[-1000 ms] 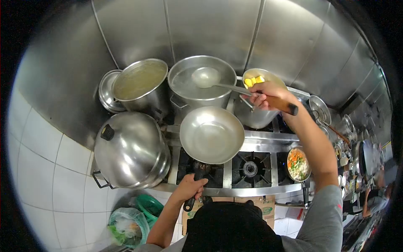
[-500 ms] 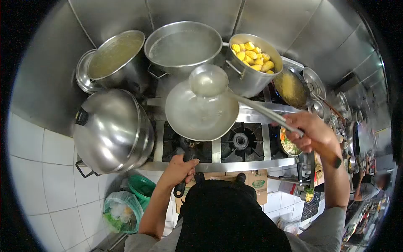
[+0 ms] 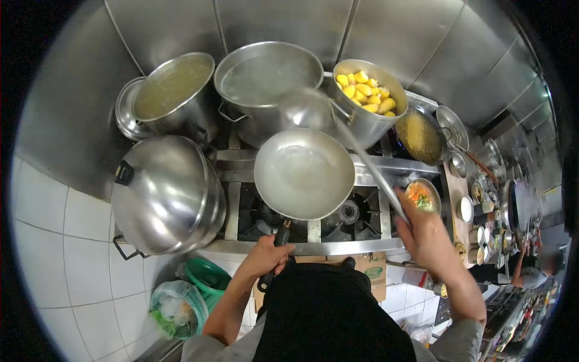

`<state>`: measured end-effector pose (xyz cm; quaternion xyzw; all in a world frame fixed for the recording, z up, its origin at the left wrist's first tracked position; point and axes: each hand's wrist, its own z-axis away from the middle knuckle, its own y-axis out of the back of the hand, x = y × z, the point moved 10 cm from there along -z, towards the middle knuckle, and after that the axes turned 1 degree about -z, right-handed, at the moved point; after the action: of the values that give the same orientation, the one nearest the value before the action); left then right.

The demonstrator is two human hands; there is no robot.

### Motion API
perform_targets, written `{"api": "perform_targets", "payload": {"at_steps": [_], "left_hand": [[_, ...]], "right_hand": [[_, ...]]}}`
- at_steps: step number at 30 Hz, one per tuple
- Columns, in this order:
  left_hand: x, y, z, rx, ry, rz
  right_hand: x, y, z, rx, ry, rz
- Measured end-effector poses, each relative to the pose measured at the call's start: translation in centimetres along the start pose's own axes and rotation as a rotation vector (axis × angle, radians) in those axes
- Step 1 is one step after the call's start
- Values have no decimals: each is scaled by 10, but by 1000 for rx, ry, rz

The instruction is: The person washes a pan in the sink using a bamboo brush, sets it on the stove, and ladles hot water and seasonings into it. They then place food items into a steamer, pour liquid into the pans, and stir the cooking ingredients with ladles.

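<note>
My left hand (image 3: 263, 256) is closed round the dark handle of a pale metal wok (image 3: 303, 208), which has a little clear liquid in its bottom. The wok sits tilted slightly over the front burners (image 3: 350, 212). In my right hand (image 3: 427, 232) is the end of a long-handled metal ladle (image 3: 369, 160). Its bowl, smeared by motion, hovers above the wok's far rim, in front of a wide pot (image 3: 256, 123) of cloudy liquid. Whether the ladle bowl holds liquid I cannot tell.
A domed lidded pot (image 3: 166, 193) stands left, before a tall pot (image 3: 181, 120). At the back right are a corn pot (image 3: 368, 123) and a dark pan (image 3: 429, 158) of yellowish food. A vegetable pan (image 3: 422, 196) sits right. Green bins (image 3: 208, 283) stand below left; another person (image 3: 534, 277) is far right.
My right hand has moved down and left, the ladle swinging to a steeper angle. The wok has shifted right and nearer to me, its handle in my left hand. The view has tipped slightly.
</note>
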<state>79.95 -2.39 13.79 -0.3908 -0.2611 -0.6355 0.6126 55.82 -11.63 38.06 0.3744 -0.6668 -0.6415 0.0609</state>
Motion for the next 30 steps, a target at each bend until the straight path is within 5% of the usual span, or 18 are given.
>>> {"api": "perform_targets", "payload": {"at_steps": [6,12,15,19,30], "left_hand": [[14,3,6,36,17,-109],[5,8,-1,-16,-58,25],[3,13,-3,8,-51,9],[1,16,-3,-26,-69,58],[5,22,-4,30,10,1]], "right_hand": [[19,-23,-169,109,46,220],[27,-85,-272,-46,30,223],[44,-111,-278,-431,-330,-270],[64,-142,-268,-598,-720,-1300],[53,-58,-190,-645,-697,-1540]]}}
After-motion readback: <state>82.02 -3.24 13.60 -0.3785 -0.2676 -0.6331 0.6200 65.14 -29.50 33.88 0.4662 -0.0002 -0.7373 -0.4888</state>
